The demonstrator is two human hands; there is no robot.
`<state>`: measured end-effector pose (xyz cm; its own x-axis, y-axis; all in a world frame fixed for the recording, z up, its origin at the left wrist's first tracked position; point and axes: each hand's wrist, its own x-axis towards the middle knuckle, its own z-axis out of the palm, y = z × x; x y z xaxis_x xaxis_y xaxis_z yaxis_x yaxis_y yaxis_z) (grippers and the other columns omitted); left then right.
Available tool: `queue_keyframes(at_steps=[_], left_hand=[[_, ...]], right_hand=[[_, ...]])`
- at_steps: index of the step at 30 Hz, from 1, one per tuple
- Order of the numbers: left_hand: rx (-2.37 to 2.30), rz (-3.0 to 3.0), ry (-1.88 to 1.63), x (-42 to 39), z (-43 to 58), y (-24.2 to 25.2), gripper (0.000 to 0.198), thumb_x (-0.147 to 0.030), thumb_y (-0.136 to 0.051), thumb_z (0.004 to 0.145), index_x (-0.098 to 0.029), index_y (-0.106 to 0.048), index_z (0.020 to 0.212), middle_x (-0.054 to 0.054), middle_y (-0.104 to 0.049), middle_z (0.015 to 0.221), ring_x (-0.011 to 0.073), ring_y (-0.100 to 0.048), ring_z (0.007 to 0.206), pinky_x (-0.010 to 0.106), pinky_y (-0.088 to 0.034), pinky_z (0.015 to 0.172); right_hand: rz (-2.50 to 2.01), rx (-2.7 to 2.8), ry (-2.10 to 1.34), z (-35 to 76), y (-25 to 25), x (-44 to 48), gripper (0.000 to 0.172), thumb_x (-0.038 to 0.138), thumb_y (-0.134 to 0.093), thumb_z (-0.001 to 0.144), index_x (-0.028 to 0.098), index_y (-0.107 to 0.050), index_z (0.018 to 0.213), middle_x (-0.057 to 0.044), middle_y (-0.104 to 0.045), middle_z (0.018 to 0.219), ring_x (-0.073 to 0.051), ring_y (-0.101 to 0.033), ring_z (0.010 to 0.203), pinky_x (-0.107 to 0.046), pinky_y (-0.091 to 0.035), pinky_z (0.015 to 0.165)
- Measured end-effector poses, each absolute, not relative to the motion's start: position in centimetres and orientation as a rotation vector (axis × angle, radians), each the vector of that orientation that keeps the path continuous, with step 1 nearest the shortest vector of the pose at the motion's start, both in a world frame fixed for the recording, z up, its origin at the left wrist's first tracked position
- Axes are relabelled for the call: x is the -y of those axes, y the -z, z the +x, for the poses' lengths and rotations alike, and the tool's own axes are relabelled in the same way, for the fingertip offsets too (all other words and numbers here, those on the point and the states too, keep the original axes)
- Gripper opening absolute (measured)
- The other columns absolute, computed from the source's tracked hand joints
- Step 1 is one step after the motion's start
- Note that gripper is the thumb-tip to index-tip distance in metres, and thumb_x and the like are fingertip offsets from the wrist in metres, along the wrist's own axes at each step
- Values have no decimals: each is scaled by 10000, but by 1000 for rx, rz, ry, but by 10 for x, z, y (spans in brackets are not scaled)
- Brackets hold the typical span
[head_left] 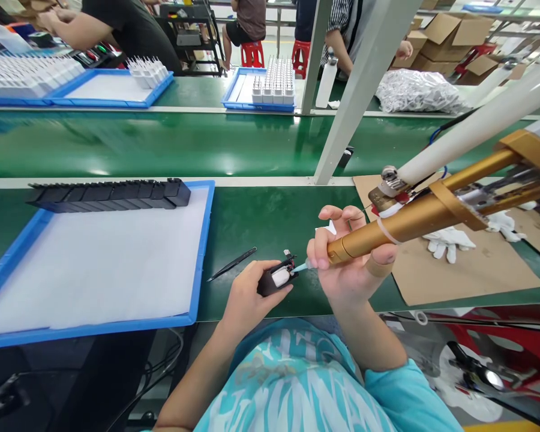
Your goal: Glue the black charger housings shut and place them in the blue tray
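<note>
My left hand (254, 291) is closed around a small black housing (266, 284) with a white part (281, 276) inside and small wires at its far end. My right hand (348, 258) grips the front of a gold-coloured glue dispenser (373, 235), fingers wrapped about its barrel. The dispenser's thin light-blue nozzle tip (300, 267) reaches the open end of the housing; whether it touches is too small to tell. Black tweezers (232, 264) lie on the green bench just left of my left hand.
A blue-rimmed tray (207, 240) at left carries a row of black housings (112, 195) along its far side. Cardboard (472, 276) with white gloves (449, 241) lies at right. A slanted white post (364, 84) rises ahead. Beyond the green conveyor (162, 144) people sit near trays of white parts (274, 84).
</note>
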<state>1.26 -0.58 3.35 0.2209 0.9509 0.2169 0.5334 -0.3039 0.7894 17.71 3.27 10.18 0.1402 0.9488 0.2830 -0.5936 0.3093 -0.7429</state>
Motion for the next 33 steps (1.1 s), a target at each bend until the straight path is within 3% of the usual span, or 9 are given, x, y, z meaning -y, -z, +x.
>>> queue_keyframes(at_steps=[6,13,18,26,33], left_hand=[[-1375,1895,-949,5,13,-28,289,-297,-706,790,-224,-592,1045,10,-693,908,167,-655,756,278,-516,685],[-1308,1836,-977,2,21,-19,340,-261,-695,793,-220,-557,1101,34,-705,1024,180,-678,883,302,-536,785],[-1243,1837,-1099,4,29,-23,318,-267,-698,782,-211,-545,1055,50,-704,1026,176,-680,862,286,-541,736],[-1231,1875,-1208,3,32,-26,322,-305,-694,786,-214,-540,1053,67,-705,1013,191,-687,847,302,-543,707],[-1282,1896,-1073,1,27,-25,309,-322,-678,802,-223,-550,1066,35,-712,973,184,-690,818,293,-539,718]], right_hand=[[-496,816,-1186,172,-104,-32,475,684,-587,726,287,-523,979,15,-584,981,-55,-475,387,-252,-388,347],[-477,832,-1189,162,-107,-30,489,710,-548,732,304,-509,1002,5,-567,983,-61,-456,384,-255,-348,325],[-433,826,-1211,156,-109,-29,503,706,-571,721,297,-519,1008,1,-562,994,-65,-466,391,-267,-378,331],[-399,860,-1220,155,-109,-29,440,685,-558,750,259,-485,835,19,-536,970,-53,-482,390,-254,-391,340],[-427,803,-1219,153,-106,-29,542,774,-478,720,315,-538,1002,-3,-544,985,-61,-418,387,-265,-345,334]])
